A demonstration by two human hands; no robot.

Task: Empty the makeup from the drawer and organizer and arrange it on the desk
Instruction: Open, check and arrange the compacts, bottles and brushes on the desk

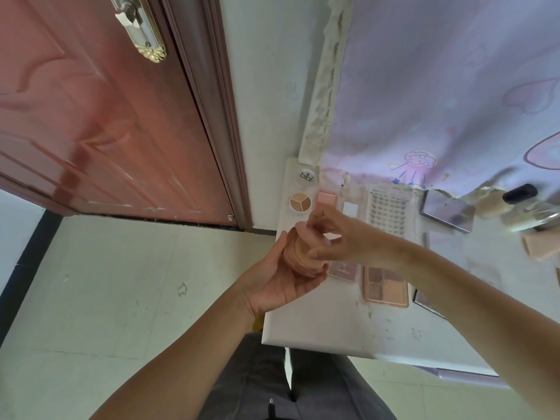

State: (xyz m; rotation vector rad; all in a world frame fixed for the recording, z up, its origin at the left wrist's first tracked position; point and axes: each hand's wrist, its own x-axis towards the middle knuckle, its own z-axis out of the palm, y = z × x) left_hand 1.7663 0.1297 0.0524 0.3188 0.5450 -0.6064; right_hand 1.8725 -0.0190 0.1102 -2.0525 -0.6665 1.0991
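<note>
Head view shows the left hand (281,277) curled around a stack of peach round makeup puffs (300,253) above the left edge of the white desk (318,334). Right hand (339,237) pinches the top puff with its fingertips. Near the desk's back left corner lies a round three-shade concealer pot (299,202), beside the white round compact (305,177).

Lash tray (388,212) behind palette (385,286) on desk (318,331)

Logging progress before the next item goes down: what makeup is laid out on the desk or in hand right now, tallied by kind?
Round compacts: 2, white-lidded and three-shade
Flat palettes and cases, those clearly seen: 5
Lash tray: 1
Puff stack in left hand and right hand: 1
Total: 9; the blurred bottles at the far right are uncounted.
</note>
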